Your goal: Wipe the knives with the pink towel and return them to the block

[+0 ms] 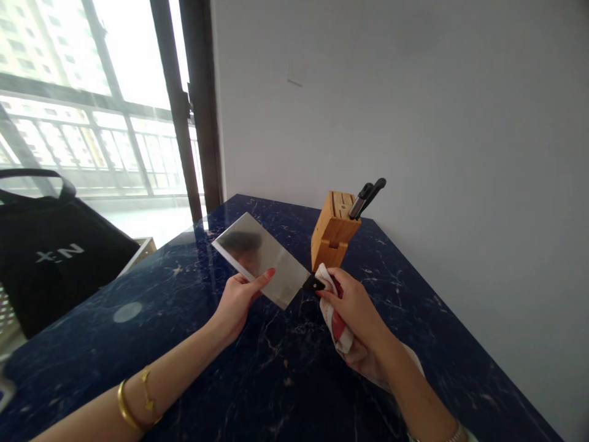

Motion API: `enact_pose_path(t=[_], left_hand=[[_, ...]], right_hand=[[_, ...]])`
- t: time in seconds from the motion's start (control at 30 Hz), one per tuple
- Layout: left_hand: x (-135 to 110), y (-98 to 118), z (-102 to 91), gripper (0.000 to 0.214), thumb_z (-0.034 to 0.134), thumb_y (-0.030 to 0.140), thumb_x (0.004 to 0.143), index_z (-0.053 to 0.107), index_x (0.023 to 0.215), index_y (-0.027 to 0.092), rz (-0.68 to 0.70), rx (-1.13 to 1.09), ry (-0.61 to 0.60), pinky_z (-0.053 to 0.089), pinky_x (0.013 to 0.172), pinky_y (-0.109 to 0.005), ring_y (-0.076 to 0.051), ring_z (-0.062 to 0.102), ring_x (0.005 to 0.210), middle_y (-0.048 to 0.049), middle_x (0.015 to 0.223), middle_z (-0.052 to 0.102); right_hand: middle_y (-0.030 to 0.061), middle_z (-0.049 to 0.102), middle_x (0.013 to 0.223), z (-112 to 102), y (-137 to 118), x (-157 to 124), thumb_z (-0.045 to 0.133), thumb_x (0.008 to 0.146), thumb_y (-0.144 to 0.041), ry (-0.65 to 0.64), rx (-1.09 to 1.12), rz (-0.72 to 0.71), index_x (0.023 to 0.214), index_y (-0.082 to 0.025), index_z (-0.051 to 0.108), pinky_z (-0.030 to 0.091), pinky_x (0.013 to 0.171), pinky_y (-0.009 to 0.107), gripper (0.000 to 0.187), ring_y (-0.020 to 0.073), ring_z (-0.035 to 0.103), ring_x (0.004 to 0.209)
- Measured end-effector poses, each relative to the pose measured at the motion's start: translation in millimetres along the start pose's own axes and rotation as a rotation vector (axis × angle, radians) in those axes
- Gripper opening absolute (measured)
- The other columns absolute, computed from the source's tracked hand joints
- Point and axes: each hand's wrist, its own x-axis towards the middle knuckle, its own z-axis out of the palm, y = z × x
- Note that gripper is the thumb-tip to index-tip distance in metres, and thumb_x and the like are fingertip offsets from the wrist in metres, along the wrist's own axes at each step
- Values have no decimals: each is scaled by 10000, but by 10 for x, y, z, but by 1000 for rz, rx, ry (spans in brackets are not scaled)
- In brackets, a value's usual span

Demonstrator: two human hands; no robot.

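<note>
A cleaver [272, 256] with a broad shiny blade lies across my two hands above the table. My left hand [240, 299] pinches the blade near its lower edge, thumb flat on the face and the other fingers underneath. Around the black handle, my right hand [347, 301] is closed with a white and red cloth [339, 331] between it and the handle. The cloth hangs down under my right forearm. Just behind the handle stands a wooden knife block [332, 230], with black-handled tools [365, 197] in its right side.
The dark blue marble-patterned table [184, 307] meets a plain wall [414, 123] on the right. At the left, a black bag [59, 252] sits on a chair beside the table. A large window [115, 110] lies beyond it.
</note>
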Motion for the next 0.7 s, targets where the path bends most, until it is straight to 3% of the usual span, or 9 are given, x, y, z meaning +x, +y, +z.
enact_pose_path(t=[0.13,0.33,0.57,0.7], left_hand=[[-8,-13,-8,333,711,276,624,647,901,102,10,16,7,496,780,-313,-217,627,843,-88,917,682],[-28,-7,-3,358,713,288,620,645,910,91,62,62,22,488,797,-332,-238,622,859,-100,923,680],[-53,-22,18,358,721,312,598,657,877,97,123,131,73,494,766,-332,-237,632,815,-93,890,689],[-57,-30,11,332,703,306,627,654,876,92,139,156,90,493,766,-326,-227,632,808,-98,900,687]], right_hand=[[28,540,905,26,-86,-8,468,795,-160,34,-29,-96,916,-205,583,378,782,270,173,153,497,870],[54,516,976,101,-167,-32,418,839,-178,-26,-130,-163,1030,-225,594,385,842,291,265,162,479,917],[53,499,934,165,-99,-33,355,860,-169,59,-222,-159,1030,-235,587,414,774,291,295,163,489,862],[71,495,976,180,-124,-40,373,853,-159,24,-248,-216,1006,-214,599,408,784,306,278,175,479,884]])
